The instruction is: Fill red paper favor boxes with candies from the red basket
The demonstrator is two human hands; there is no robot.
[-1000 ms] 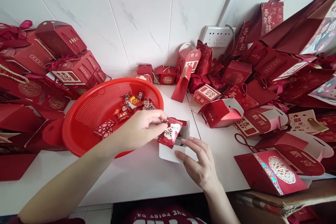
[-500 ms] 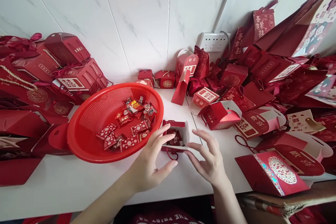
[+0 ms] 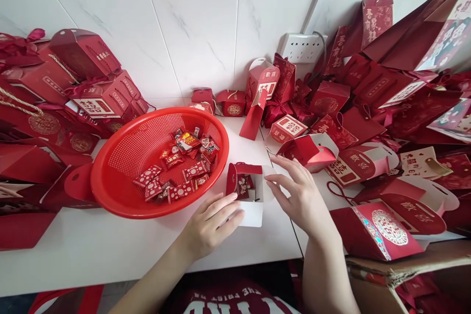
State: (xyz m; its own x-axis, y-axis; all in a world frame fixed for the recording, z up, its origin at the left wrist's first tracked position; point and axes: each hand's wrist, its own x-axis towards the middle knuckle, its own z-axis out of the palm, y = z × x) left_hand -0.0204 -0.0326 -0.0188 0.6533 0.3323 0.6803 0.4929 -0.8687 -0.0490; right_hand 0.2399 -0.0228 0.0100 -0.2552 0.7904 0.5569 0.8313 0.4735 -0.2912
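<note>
My left hand (image 3: 209, 229) and right hand (image 3: 303, 201) are apart, fingers loosely spread around the box (image 3: 259, 187), probably to steady its flaps clear of the opening, though I cannot tell how firmly my fingertips touch. The box sits beside the red basket (image 3: 123, 171), likely keeping the sweets (image 3: 180, 191) within reach; my left palm faces down, my right turns inward.

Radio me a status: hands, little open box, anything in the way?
Open box: left hand at its left side, right hand by its right side. Small packets inside. Red basket close on the left, not between hands and box.
</note>
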